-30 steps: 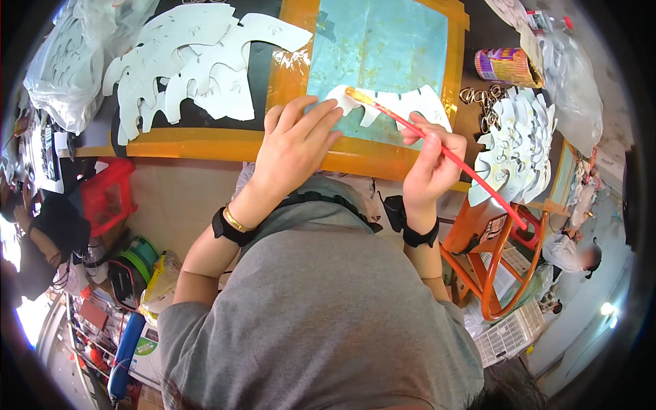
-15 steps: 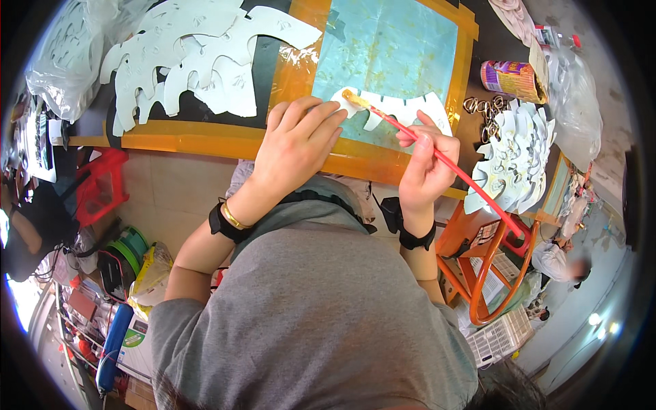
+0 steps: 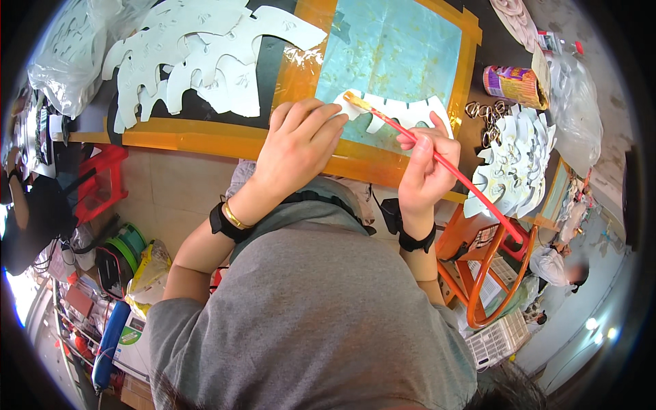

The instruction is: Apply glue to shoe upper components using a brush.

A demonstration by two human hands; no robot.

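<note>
The right hand [image 3: 430,164] pinched a red brush [image 3: 478,196] between closed thumb and fingers, its bristles ahead of them against a white cutout [image 3: 415,111], while the left hand [image 3: 301,147], fingers loosely extended, not clasped, touched the cutout's left end.

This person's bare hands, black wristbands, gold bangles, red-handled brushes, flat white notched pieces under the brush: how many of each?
Bare left hand and right hand: 2
Black wristbands: 2
Gold bangle: 1
Red-handled brush: 1
Flat white notched piece: 1
Total: 7
</note>
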